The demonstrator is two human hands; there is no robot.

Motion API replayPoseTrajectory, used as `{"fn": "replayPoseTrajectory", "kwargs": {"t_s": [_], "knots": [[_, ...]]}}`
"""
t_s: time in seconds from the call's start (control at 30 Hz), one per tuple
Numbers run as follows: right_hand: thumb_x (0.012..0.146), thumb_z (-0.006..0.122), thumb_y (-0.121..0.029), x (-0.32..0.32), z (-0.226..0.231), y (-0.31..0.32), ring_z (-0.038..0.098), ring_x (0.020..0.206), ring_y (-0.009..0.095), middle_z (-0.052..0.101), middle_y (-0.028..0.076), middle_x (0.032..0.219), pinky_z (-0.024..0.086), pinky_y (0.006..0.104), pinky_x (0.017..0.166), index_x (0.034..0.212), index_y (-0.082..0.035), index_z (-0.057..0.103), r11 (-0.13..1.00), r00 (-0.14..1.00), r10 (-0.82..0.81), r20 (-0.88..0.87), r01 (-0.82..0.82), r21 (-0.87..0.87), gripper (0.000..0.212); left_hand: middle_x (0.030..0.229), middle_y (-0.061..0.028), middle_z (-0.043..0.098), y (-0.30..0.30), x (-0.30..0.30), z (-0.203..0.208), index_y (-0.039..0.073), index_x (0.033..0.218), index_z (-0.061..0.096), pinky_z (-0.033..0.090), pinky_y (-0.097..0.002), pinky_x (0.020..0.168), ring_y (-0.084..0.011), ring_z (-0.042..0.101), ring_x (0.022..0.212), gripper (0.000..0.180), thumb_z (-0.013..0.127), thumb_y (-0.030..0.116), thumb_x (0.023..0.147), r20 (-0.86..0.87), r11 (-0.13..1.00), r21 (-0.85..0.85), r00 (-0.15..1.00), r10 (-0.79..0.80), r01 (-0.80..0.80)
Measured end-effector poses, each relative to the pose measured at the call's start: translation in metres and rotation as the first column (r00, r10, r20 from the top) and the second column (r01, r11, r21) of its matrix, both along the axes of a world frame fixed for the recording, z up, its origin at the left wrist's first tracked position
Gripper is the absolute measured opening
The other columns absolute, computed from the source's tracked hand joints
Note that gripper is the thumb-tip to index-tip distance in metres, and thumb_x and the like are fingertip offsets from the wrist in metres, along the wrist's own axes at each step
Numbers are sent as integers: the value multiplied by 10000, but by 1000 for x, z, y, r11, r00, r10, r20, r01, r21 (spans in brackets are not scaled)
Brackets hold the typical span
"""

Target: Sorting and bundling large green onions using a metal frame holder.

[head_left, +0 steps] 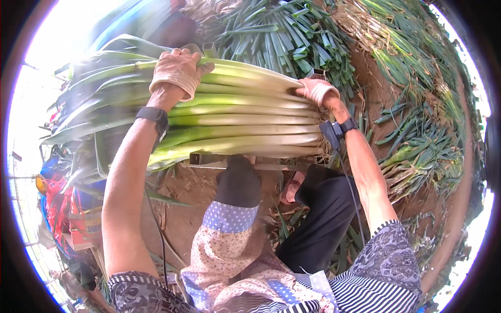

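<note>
Left grip: the gloved left hand [176, 72] lies palm-down on the far side of the leek row, thumb spread from the fingers; I cannot tell whether it clamps the stalks or only rests on them.
Right grip: the gloved right hand [316, 91] touches the far corner at the white ends, fingers bent inward; how firmly it closes cannot be told.
Leek row: the leeks [250, 112] lie side by side under both hands, green leaves to the left, white ends to the right, resting on a metal frame [195, 158] in front of the knees.
Done so far: the stalks are laid parallel and the white ends look roughly lined up.
Left to do: no tie shows around the visible stalks, so the gathering seems unfinished; more leeks wait in a heap [284, 39] beyond and a loose pile [417, 161] to the right.
Hidden: the row's underside, most of the frame and the left fingertips.
Hard to make out: the leaf tips blur into glare; a dark and blue shape [169, 26] at upper left is smeared; the red netting [58, 201] at far left has unclear contents.
</note>
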State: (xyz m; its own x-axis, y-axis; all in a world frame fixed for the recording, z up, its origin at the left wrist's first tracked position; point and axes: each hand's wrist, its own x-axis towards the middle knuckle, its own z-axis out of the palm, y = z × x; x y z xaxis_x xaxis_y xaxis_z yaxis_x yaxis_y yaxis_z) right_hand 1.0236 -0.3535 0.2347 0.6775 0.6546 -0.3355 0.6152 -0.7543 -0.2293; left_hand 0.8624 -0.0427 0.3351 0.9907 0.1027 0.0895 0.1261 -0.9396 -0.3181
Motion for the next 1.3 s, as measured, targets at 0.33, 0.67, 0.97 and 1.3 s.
{"fn": "replayPoseTrajectory", "kwargs": {"t_s": [0.33, 0.67, 0.97, 1.3], "knots": [[767, 671, -493, -28, 7, -4, 605, 1022, 237, 639, 90, 1095, 430, 292, 919, 1080, -134, 685, 820, 943, -305, -131, 330, 468, 476, 1070, -106, 631, -3, 2, 7, 111, 1069, 656, 432, -416, 887, -264, 568, 1046, 509, 424, 536, 912, 7, 999, 21, 1000, 27, -27], [875, 524, -182, -32, -31, -2, 619, 851, 306, 653, 102, 957, 498, 404, 735, 1020, -143, 646, 889, 914, -177, 365, -11, 458, 194, 1020, -124, 622, -7, -2, 11, 90, 1029, 664, 422, -413, 857, -279, 558, 1010, 501, 455, 528, 906, -29, 1000, 6, 999, 26, -26], [886, 492, -208, -27, -32, 0, 618, 873, 318, 653, 136, 927, 489, 430, 757, 1008, -114, 627, 876, 947, -172, 271, 21, 482, 205, 1025, -124, 615, 3, 4, 3, 108, 1065, 658, 413, -420, 881, -282, 556, 1019, 490, 453, 524, 907, 12, 999, 29, 1000, -21, 21], [889, 490, -241, -25, -35, -8, 619, 885, 324, 656, 125, 990, 489, 432, 777, 1040, -108, 640, 897, 949, -178, 259, 48, 439, 250, 1041, -78, 633, 14, -3, 15, 111, 1020, 642, 429, -433, 866, -266, 562, 1030, 395, 434, 436, 934, -3, 1000, 21, 1000, 15, -14]]}}
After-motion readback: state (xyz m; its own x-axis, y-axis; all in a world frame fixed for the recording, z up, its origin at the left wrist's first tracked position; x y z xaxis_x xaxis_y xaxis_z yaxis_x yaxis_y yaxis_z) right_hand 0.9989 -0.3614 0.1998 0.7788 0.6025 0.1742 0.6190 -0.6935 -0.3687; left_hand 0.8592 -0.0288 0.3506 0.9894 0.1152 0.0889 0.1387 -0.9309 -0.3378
